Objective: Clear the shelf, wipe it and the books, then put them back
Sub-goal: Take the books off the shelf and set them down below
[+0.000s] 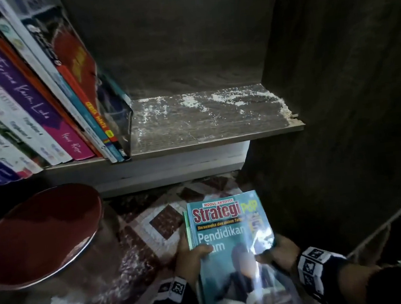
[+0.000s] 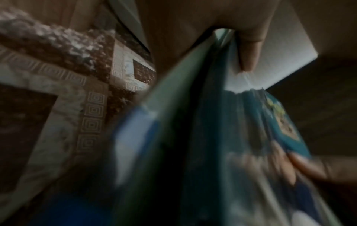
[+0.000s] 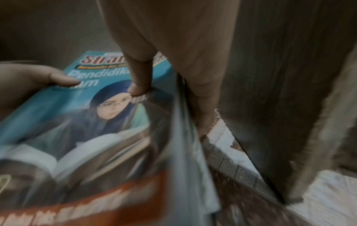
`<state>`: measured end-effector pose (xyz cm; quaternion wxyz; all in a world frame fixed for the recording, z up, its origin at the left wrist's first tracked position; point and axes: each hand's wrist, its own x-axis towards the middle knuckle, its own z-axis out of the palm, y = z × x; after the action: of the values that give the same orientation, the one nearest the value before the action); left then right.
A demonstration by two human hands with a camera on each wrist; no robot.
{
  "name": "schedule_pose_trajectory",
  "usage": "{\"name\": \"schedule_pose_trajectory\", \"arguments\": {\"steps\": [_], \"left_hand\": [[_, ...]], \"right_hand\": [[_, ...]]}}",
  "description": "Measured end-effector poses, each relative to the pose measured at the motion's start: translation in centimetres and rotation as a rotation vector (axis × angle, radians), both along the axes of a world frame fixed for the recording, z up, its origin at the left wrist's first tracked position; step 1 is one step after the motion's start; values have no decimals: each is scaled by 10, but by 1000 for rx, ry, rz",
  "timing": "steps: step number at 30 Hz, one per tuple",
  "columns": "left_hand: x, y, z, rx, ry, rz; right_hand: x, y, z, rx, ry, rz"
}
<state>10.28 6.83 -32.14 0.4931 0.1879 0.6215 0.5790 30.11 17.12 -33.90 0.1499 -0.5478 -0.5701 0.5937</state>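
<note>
Teal glossy covers, slippery stuff: my left hand point(image 1: 190, 254) and right hand point(image 1: 279, 249) each pinch a side of the thin book stack point(image 1: 232, 243), thumbs on top, low over the patterned floor point(image 1: 158, 226). I'd keep it level and squeezed. Top cover reads "Modul Aktiviti Strategi PdP… Pendidikan". The dusty shelf point(image 1: 205, 118) still needs wiping.

It looks like a room in a home: a wooden bookshelf point(image 1: 216, 122) with school books point(image 1: 26, 101) stands on a patterned carpet point(image 1: 152, 222).
</note>
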Motion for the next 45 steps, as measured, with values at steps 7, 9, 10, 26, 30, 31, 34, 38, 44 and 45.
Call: {"name": "schedule_pose_trajectory", "arguments": {"steps": [7, 9, 10, 26, 30, 31, 34, 38, 44, 45], "left_hand": [[-17, 65, -66, -48, 93, -57], [-20, 73, -79, -30, 88, -101], [-22, 74, -82, -32, 89, -136], [-53, 23, -5, 57, 255, 47], [-91, -8, 71, 185, 531, 363], [-100, -15, 93, 239, 599, 428], [-119, -34, 160, 372, 758, 531], [-139, -40, 232, 432, 972, 605], [-154, -40, 271, 276, 1027, 608], [-154, -40, 271, 274, 1032, 608]], "right_hand": [[-23, 47, -23, 56, -168, -107], [-24, 54, -31, 45, -230, -122], [-26, 56, -35, 36, -258, -117], [-140, -32, 52, 640, -265, 341], [-172, -54, 116, 854, 85, 205], [-179, -57, 136, 890, 169, 158], [-199, -58, 196, 957, 331, 96], [-226, -46, 261, 959, 267, 234], [-246, -43, 291, 686, 375, 445], [-249, -43, 289, 681, 381, 468]]}}
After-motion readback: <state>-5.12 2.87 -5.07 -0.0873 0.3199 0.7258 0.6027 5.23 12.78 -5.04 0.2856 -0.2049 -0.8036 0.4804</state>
